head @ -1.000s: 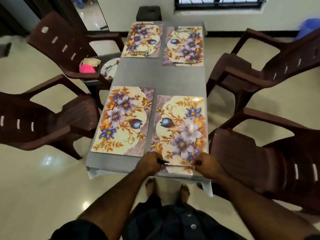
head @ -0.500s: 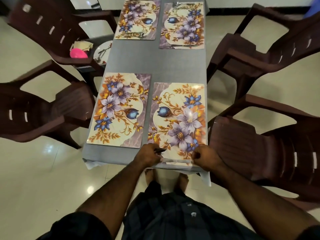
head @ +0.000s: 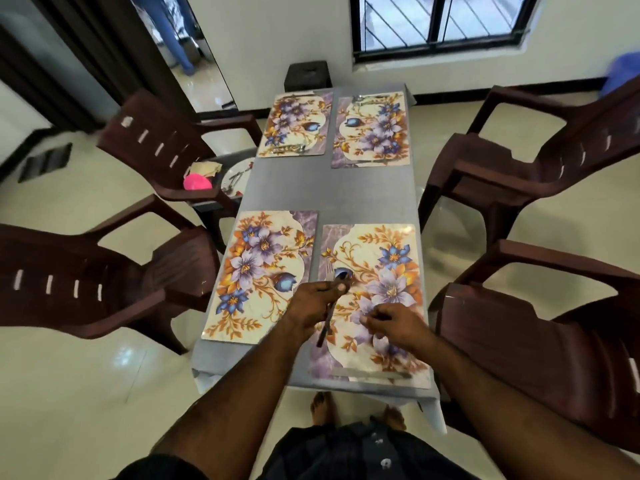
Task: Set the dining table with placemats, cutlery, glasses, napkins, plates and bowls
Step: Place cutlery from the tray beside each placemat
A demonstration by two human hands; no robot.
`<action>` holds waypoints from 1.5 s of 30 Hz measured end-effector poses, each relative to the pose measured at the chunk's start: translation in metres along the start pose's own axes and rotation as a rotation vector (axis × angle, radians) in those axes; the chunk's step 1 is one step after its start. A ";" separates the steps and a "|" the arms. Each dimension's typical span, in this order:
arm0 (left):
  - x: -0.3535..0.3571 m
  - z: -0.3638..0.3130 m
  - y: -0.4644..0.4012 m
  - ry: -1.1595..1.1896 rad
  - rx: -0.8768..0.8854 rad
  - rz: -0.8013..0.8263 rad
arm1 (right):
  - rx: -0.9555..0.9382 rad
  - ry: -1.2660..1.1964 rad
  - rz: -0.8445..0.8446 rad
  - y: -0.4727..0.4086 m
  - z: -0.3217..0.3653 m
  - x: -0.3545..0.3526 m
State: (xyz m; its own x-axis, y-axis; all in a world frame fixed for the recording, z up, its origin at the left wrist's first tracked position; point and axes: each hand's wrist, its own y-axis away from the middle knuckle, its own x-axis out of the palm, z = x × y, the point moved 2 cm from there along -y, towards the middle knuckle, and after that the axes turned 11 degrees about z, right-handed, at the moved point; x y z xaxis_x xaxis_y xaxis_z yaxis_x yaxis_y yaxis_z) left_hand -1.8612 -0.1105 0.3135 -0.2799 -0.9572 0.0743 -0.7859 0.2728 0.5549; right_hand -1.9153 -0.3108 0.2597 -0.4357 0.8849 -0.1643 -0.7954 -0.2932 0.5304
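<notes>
Standing at the near end of the grey-clothed table (head: 325, 188), the person is gripping a fork (head: 328, 306) and what looks like a spoon in the left hand (head: 311, 306), tines pointing away, handles angling down over the near right placemat (head: 377, 299). The right hand (head: 393, 323) is hovering just beside it above the same mat, fingers curled inward; whether they are pinching anything is hard to tell. A knife (head: 374, 375) is lying along that mat's near edge. The near left placemat (head: 263, 275) is lying bare, while cutlery is resting on both far mats. Brown plastic chairs (head: 519, 161) are flanking the table, one carrying a plate (head: 237, 176) and a pink bowl (head: 197, 182).
</notes>
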 end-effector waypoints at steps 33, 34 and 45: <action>-0.049 -0.053 -0.240 -0.543 -0.003 -0.099 | 0.042 0.458 -0.502 -0.174 0.030 -0.159; -0.049 -0.051 -0.251 -0.525 -0.035 -0.110 | 0.056 0.478 -0.506 -0.182 0.028 -0.163; -0.050 -0.043 -0.294 -0.316 -0.272 -0.208 | 0.137 0.525 -0.535 -0.222 0.008 -0.162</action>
State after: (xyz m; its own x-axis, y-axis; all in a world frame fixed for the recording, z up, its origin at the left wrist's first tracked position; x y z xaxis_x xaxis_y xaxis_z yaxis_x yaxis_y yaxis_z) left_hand -1.5920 -0.1468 0.1826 -0.3189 -0.9010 -0.2943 -0.6821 0.0026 0.7313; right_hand -1.6650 -0.3863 0.1755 -0.1763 0.5958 -0.7836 -0.9100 0.2049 0.3605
